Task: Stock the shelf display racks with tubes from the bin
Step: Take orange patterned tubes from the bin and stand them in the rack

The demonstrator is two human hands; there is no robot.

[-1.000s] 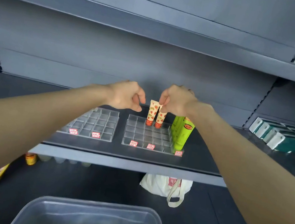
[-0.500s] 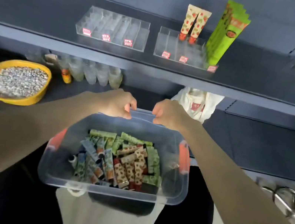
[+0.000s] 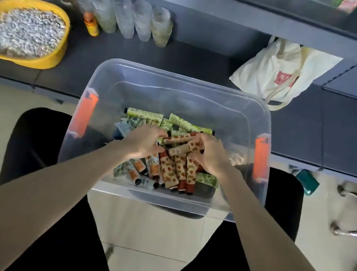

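Left hand (image 3: 146,140) and right hand (image 3: 213,156) rest curled on tubes (image 3: 171,172) mid-bin (image 3: 181,81) (clear plastic). Whether either grips one, I cannot tell.

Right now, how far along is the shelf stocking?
Done: cannot be judged; the display racks are out of view. In hand: both the left hand and right hand are down in the clear bin, touching the strawberry-print tubes, no firm grip visible. Left: plenty, since a mixed pile of tubes covers the bin floor.
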